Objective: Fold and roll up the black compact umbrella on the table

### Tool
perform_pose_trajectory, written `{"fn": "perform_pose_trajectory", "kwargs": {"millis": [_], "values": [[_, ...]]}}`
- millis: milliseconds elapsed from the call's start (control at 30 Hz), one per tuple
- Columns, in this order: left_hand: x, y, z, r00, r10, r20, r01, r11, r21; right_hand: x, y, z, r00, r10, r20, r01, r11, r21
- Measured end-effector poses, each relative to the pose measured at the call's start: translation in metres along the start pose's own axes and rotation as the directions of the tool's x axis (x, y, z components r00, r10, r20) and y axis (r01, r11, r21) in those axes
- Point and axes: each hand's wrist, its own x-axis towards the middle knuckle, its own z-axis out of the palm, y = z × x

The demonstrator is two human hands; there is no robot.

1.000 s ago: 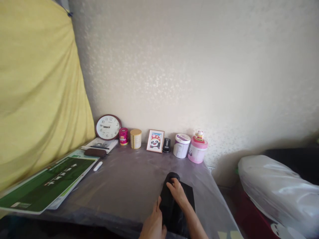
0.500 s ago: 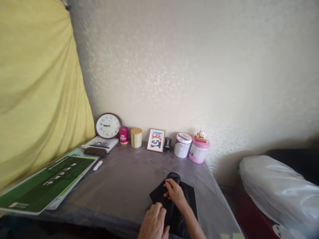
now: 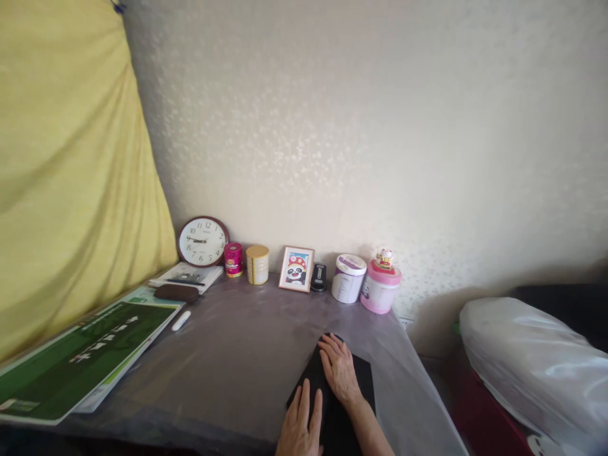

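A black item [image 3: 361, 378], flat and dark like folded cloth or a bag, lies near the front right of the table; its exact kind cannot be made out. My right hand [image 3: 341, 372] rests on its upper part, palm down with fingers stretched out. Lower and to the left, my left hand [image 3: 301, 421] lies flat over its left edge, fingers extended and slightly spread. Neither hand grips anything. Both hands and my right forearm hide much of the black item.
Along the wall stand a clock [image 3: 203, 241], a pink can [image 3: 233, 260], a yellow-lidded can [image 3: 257, 265], a framed panda picture [image 3: 296, 269], a black stapler-like object [image 3: 318, 278] and two tubs [image 3: 348, 288]. Green booklets [image 3: 90, 354], a brown case [image 3: 176, 292] and a white marker-like object [image 3: 181, 320] lie left.
Both hands have gone from curled fingers to flat, outstretched ones on the black item. The bunched bump at its top now looks flatter. The view has shifted slightly.
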Motion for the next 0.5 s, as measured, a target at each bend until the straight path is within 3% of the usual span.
{"fn": "perform_pose_trajectory", "kwargs": {"millis": [133,267,400,500], "values": [[0.001,0.002,0.0,0.999,-0.043,0.008,0.043,0.999,0.016,0.022,0.022,0.009,0.992,0.127,0.027,-0.127,0.992,-0.011],[0.001,0.004,-0.004,0.997,-0.069,0.023,0.07,0.997,-0.039,0.024,0.031,-0.005,0.976,0.215,0.022,-0.215,0.977,-0.003],[-0.005,0.014,-0.022,0.995,-0.093,0.027,0.094,0.993,-0.068,-0.013,0.011,-0.054,0.963,0.262,-0.065,-0.252,0.958,0.139],[-0.017,0.024,-0.039,0.995,-0.082,0.047,0.086,0.994,-0.068,-0.067,-0.016,-0.104,0.939,0.273,0.211,-0.335,0.867,0.368]]}}
